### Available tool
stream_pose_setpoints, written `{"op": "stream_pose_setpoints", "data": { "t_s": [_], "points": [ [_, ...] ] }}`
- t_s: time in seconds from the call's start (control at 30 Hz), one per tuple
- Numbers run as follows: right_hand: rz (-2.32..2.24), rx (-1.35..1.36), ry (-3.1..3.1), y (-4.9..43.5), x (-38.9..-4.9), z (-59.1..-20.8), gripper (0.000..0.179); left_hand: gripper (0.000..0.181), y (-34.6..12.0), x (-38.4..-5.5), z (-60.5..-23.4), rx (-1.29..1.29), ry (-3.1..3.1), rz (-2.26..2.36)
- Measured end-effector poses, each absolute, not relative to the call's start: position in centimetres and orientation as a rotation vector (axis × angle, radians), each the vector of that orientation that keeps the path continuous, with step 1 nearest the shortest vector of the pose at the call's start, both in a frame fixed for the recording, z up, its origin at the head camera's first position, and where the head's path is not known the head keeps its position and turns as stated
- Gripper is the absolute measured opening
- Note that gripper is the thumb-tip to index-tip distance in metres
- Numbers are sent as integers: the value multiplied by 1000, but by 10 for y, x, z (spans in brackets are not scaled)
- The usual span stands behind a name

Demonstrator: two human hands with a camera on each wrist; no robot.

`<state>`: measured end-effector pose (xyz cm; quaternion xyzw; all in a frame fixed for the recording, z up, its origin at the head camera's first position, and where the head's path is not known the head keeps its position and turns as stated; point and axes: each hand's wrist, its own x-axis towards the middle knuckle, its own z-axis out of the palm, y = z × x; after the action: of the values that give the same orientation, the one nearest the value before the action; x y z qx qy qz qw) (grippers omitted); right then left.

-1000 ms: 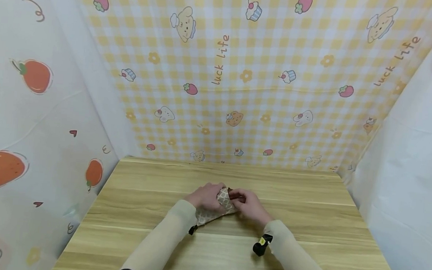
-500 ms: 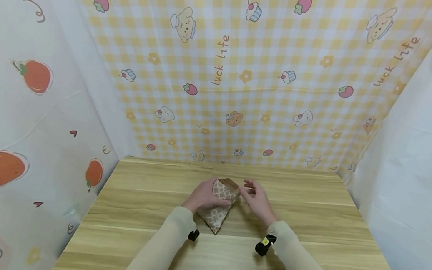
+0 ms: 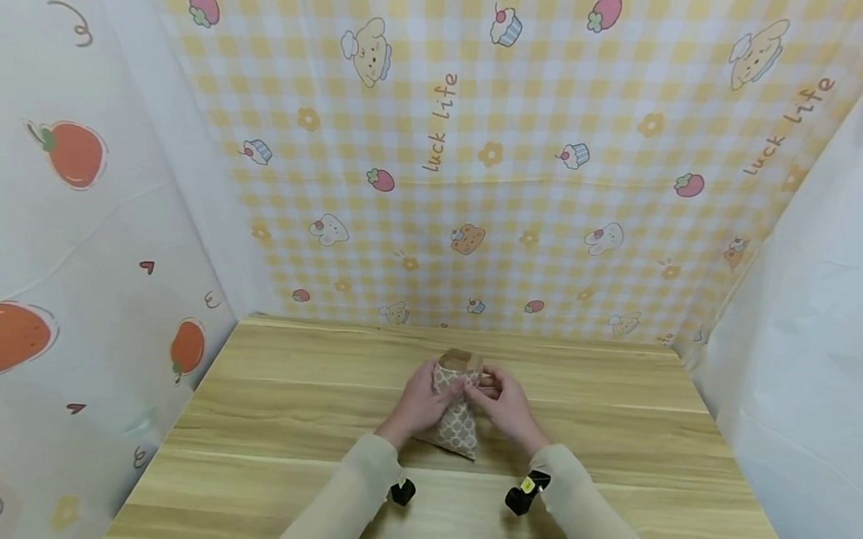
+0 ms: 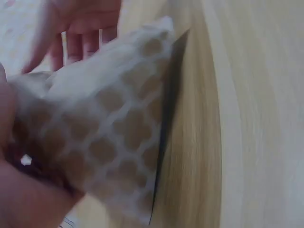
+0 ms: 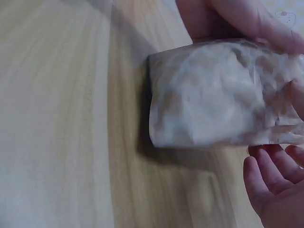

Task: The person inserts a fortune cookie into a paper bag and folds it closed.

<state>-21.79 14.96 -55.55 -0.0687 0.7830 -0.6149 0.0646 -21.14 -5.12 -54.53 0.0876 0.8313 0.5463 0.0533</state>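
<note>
A small paper bag (image 3: 458, 426), brown with a white lattice pattern, stands nearly upright over the middle of the table, its plain brown mouth (image 3: 459, 359) uppermost. My left hand (image 3: 424, 401) grips its left side, the thumb lying across the front. At the right edge, just under the mouth, my right hand (image 3: 506, 404) pinches the paper between thumb and fingers. In the left wrist view the bag (image 4: 128, 123) looks creased and blurred. The right wrist view shows the bag's wide side (image 5: 204, 99) with the right hand's fingers (image 5: 270, 171) curled below it. The bag's inside is hidden.
The wood-grain table (image 3: 614, 458) runs back to a yellow checked cloth (image 3: 528, 184) hanging behind it. White sheets close off the left side (image 3: 126, 223) and right side (image 3: 825, 330). A black wrist camera (image 3: 523, 495) sits at the right cuff.
The bag has swung from lying slanted to nearly upright, its mouth coming into view at the top. The right hand drew away to the bag's edge, then came back to pinch it.
</note>
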Motion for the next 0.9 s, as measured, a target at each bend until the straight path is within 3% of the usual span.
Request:
{"op": "stream_pose_setpoints", "data": {
  "t_s": [0.2,0.43,0.7,0.9],
  "points": [
    [-1876,-159,2365,156,-216,-547,61,61,-57,-206,-547,298,2197,1927],
    [-1932,-178,2327,160,-216,-545,50,64,-60,-204,-550,162,2043,2111],
    [-1897,-234,2309,159,-213,-541,50,49,-54,-201,-550,97,2019,2184],
    [-1917,-216,2337,160,-215,-545,41,38,-53,-200,-547,49,2026,2203]
  ]
}}
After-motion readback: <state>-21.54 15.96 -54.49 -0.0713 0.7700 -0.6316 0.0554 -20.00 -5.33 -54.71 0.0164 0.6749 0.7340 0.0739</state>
